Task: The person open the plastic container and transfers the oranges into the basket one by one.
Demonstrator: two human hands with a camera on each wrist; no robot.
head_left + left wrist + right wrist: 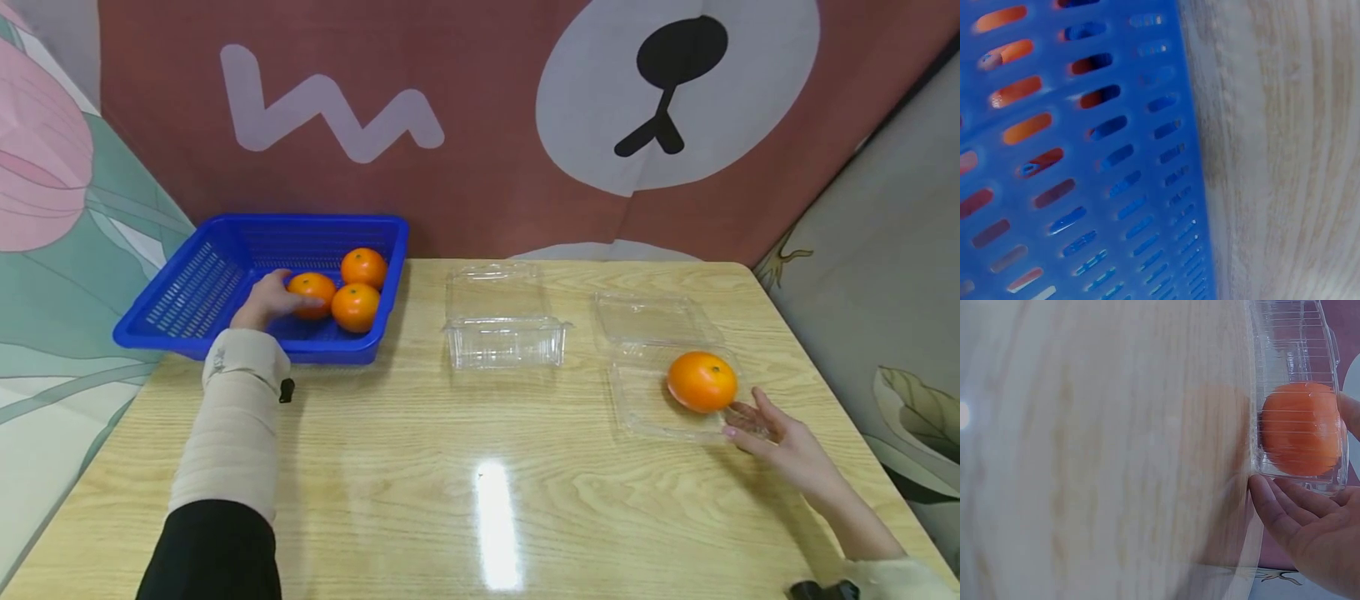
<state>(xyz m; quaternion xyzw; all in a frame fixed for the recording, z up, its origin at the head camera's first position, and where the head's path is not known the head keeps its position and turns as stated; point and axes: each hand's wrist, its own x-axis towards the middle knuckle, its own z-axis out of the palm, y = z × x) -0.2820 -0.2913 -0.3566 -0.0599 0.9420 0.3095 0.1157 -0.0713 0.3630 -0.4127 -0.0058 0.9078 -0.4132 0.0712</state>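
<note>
My left hand [266, 300] reaches into a blue plastic basket [172, 343] and grips an orange [313, 293], with the thumb along its near side. Two more oranges, one at the back [364, 267] and one in front [356, 307], lie beside it. In the left wrist view the basket wall [1079, 169] hides most of that hand. On the right, a single orange [702, 382] sits in a clear hinged container [637, 400] with its lid laid back. My right hand [783, 446] touches this container's right end, fingers extended and thumb raised.
Between the basket and the right-hand container stands another clear hinged container [506, 343], lid up at the back. All rest on a wood-grain table [405, 475]. A printed cloth [480, 108] hangs behind the table's far edge.
</note>
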